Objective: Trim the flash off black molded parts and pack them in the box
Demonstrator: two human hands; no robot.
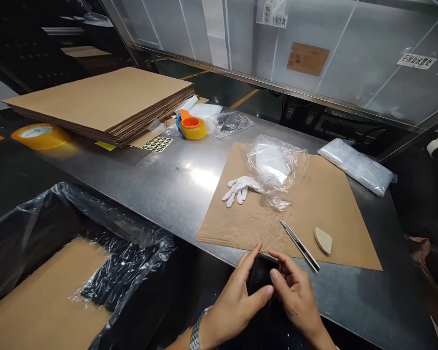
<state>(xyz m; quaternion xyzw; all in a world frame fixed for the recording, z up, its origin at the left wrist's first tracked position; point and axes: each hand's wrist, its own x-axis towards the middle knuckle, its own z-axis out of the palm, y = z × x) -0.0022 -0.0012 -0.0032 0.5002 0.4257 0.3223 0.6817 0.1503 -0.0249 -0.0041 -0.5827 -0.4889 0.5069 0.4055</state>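
Between my left hand (237,296) and my right hand (295,294), at the near edge of the table, is a dark flat object (262,272) with a thin pale top edge. My fingers curve around its sides; its kind cannot be made out. Both thumbs point inward over its lower part. Just beyond my right hand lies a utility knife (300,246) on a cardboard sheet (255,226). A small beige wedge-shaped pad (323,241) rests to the knife's right. Farther back on the sheet are a white glove (241,189) and a clear plastic bag (273,165) with something white inside.
Stacked cardboard (105,97) fills the table's far left, near an orange tape dispenser (190,124), a sticker sheet (157,144) and a yellow tape roll (40,135). A plastic-wrapped pack (357,165) lies at right. A bin lined with black plastic (131,243) stands at lower left.
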